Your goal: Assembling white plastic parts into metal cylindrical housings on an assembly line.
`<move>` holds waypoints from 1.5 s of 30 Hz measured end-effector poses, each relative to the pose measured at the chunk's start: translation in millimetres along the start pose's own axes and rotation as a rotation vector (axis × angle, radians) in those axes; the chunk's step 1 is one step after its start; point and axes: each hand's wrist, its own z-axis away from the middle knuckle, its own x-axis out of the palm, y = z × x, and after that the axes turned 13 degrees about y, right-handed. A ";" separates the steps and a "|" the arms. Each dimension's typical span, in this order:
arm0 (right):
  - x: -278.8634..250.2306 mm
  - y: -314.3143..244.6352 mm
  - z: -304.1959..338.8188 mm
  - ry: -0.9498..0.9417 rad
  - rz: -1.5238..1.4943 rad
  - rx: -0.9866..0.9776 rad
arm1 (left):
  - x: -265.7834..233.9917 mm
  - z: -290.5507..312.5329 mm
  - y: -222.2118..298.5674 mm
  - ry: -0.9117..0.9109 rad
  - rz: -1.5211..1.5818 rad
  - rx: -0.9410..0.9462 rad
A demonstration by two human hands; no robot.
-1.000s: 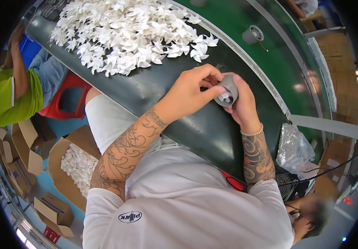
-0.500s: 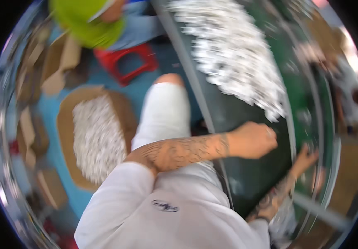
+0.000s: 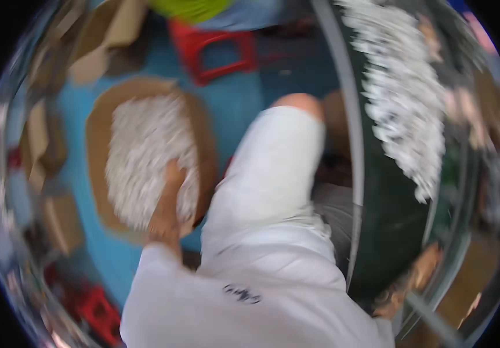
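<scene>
My left hand (image 3: 174,174) reaches down into a cardboard box (image 3: 206,145) on the floor. It touches or hovers just over the small white pieces (image 3: 145,136) that fill the box; motion blur hides its fingers. What the pieces are is too smeared to make out. At the far right edge of a dark green work surface (image 3: 380,243), my right hand (image 3: 427,268) lies by the metal rail, its fingers blurred too. Farther up that surface spreads a long heap of similar white pieces (image 3: 406,98).
A red plastic stool (image 3: 198,43) stands ahead, beside a person in blue and bright green (image 3: 244,14). Open cardboard boxes (image 3: 119,26) line the left side. Another red stool (image 3: 98,316) is at lower left. A grey metal edge (image 3: 354,145) borders the work surface near my knee.
My left hand has swung from over the green surface leftward into the box. My view has turned left, and my right hand stays by the right rail.
</scene>
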 end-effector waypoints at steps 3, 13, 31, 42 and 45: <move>-15.6 -43.0 -7.1 -0.425 -0.670 0.684 | -21.6 2.1 -52.5 -0.058 -0.179 0.007; -92.5 -90.7 -49.5 -0.249 -0.420 0.658 | -12.8 -90.7 -67.7 -0.081 -0.266 -0.210; -76.6 -86.6 -35.8 -0.246 -0.309 0.712 | 2.0 -155.2 -50.7 -0.551 -0.102 -0.249; -59.2 -80.0 -28.8 -0.270 -0.259 0.711 | 7.2 -139.0 -23.7 -0.465 -0.338 -0.144; -65.4 -87.4 -33.6 -0.267 -0.231 0.705 | -0.3 -134.7 -22.7 -0.509 -0.355 -0.088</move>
